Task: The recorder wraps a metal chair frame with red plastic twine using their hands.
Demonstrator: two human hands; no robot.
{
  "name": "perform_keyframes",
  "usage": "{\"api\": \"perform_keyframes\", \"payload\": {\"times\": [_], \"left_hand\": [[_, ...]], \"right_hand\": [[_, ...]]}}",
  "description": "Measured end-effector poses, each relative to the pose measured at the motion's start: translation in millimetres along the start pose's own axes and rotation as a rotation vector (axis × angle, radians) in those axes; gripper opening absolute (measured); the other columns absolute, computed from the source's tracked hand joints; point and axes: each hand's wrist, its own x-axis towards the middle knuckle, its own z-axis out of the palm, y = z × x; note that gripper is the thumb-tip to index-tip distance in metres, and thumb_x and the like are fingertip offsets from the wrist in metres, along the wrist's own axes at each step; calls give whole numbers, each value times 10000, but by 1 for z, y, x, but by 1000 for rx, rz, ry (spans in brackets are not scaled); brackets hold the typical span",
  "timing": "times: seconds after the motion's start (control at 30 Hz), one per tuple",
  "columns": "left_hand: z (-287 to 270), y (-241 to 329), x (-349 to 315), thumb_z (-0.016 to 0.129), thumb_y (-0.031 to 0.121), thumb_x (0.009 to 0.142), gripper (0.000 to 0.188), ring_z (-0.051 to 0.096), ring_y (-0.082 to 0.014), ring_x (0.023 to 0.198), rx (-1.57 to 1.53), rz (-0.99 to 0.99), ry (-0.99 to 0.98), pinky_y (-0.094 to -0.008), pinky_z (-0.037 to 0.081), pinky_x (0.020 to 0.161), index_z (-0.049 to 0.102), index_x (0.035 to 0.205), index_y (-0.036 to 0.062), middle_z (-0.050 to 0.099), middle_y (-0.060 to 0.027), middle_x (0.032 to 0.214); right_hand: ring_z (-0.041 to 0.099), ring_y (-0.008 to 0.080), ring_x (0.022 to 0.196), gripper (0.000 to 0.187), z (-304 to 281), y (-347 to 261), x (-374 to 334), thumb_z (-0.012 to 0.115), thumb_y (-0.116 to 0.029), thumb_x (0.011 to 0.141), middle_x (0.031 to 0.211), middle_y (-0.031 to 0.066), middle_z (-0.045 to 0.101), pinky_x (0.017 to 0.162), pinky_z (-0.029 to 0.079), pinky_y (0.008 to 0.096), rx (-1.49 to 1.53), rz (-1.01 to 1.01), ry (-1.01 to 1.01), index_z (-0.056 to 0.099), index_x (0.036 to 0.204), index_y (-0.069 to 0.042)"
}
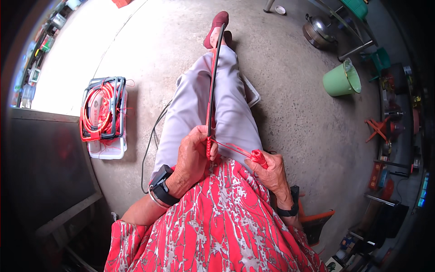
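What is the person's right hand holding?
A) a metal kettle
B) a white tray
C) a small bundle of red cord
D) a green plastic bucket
C: the right hand grips a small bundle of red cord, its strand running to the long dark rod held by the left hand.

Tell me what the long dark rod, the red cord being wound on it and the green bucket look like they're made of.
Rod: probably metal or stiff plastic with a dark, slightly glossy coat; it runs thin and straight down the leg. The look leaves it open.
Cord: likely plastic string or ribbon; bright red, thin, pulled taut between the left hand and right hand.
Bucket: plastic by its even pale green, matte, smooth wall.
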Motion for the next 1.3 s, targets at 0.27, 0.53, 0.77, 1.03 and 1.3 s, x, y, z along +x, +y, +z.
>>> {"api": "perform_keyframes", "payload": {"times": [0.27, 0.53, 0.77, 1.03, 1.3], "left_hand": [[3, 5, 2, 448, 119, 839, 132, 457, -199, 516, -24, -52, 10, -303, 402, 516, 477, 940, 40, 499, -101, 612], [0, 1, 5, 454, 128, 854, 118, 474, -222, 541, -31, -68, -33, -326, 413, 541, 468, 940, 48, 505, -116, 621], [1, 1, 3, 436, 131, 868, 86, 464, -197, 538, -31, -114, -41, -313, 402, 567, 448, 922, 66, 498, -98, 614], [-5, 3, 6, 512, 125, 859, 125, 548, -210, 638, 43, -123, -174, -312, 459, 635, 484, 957, 53, 552, -99, 718], [-22, 8, 22, 546, 189, 871, 200, 601, -193, 763, 241, -204, -363, -314, 486, 728, 536, 1003, 39, 624, -105, 834]], "right_hand": [[444, 115, 486, 242, -1, 6, 0, 713, -203, 827, 554, 62, 493, 487, 397, 299, 31, -14, -5, 582, 746, -16], [461, 80, 506, 259, -6, 12, 0, 700, -228, 842, 558, 31, 503, 493, 396, 285, 20, 7, 11, 585, 741, -19], [454, 62, 524, 261, -4, 14, 1, 684, -238, 859, 548, 1, 487, 492, 390, 277, 61, 69, 14, 588, 744, -24], [454, 74, 517, 233, -14, 21, 3, 691, -223, 853, 549, 23, 495, 493, 397, 284, 23, 76, 55, 598, 767, -28], [469, 107, 493, 220, -15, 27, 2, 694, -213, 846, 542, 62, 494, 498, 414, 301, 6, 47, 63, 603, 783, -23]]}}
